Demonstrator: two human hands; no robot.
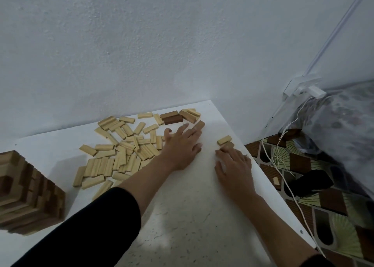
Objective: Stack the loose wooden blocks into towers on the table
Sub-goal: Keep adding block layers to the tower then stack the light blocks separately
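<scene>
Left hand (182, 147) lies flat, fingers (193, 133) spread, pointing to 1 o'clock. Right hand (234, 163) lies palm down, pointing to 11 o'clock.

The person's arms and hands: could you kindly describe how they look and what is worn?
The left hand and right hand are bare: no gloves, rings or watch show. The left arm has a black sleeve ending near the elbow, forearm uncovered. On the right, only a dark sleeve edge shows at the frame's bottom.
</scene>
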